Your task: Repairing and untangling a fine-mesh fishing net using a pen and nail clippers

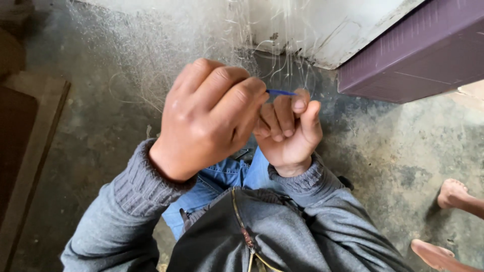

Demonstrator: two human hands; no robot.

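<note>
Where the two hands meet, a thin blue rod-shaped tool (281, 92) is pinched between the fingertips of the left hand (209, 118) and the thumb and forefinger of the right hand (290, 132). Both hands are clenched, knuckles raised, and are held touching one another above the lap. Only a short blue length is exposed; the remainder is hidden inside the grip. Behind the hands, a fine pale mesh of net filament (166, 50) is draped against the white wall (322, 30) and down to the grey concrete floor (403, 151). Whether any filament is caught on the tool cannot be told. No finished or unfinished section of mesh can be distinguished. A purple ribbed box (413, 55) is set near the wall.
</note>
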